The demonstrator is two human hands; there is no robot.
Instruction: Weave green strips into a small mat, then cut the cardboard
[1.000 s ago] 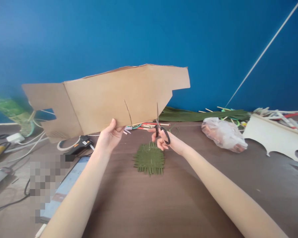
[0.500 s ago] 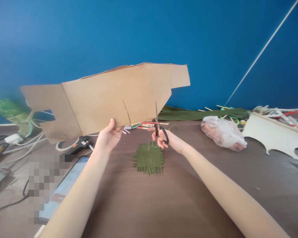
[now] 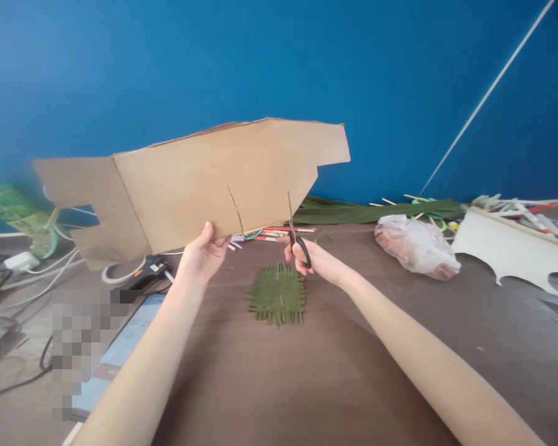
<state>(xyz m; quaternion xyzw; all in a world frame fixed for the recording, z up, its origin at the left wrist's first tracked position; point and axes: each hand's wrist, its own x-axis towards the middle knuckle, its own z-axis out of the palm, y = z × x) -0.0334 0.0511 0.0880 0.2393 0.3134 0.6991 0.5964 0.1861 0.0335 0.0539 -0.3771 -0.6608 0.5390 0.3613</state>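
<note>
A large brown piece of cardboard is held up above the table, pinched at its lower edge by my left hand with the thumb on the near face. A dark slit runs up from that edge, just right of my thumb. Black-handled scissors are in my right hand, fingers through the loops. Their upright blade lies against the cardboard near its lower right corner; the other blade is hidden. Below both hands, a woven green square with fringed edges lies flat on the table.
On the left are a glue gun, a white plug, cables and a flat pale-blue panel. Long green strips lie along the blue wall. A plastic bag and a cut white sheet are on the right.
The scissors and my right hand have shifted slightly left, with the blades closer together. The cardboard's right end has also moved a little left; my left hand keeps its hold.
</note>
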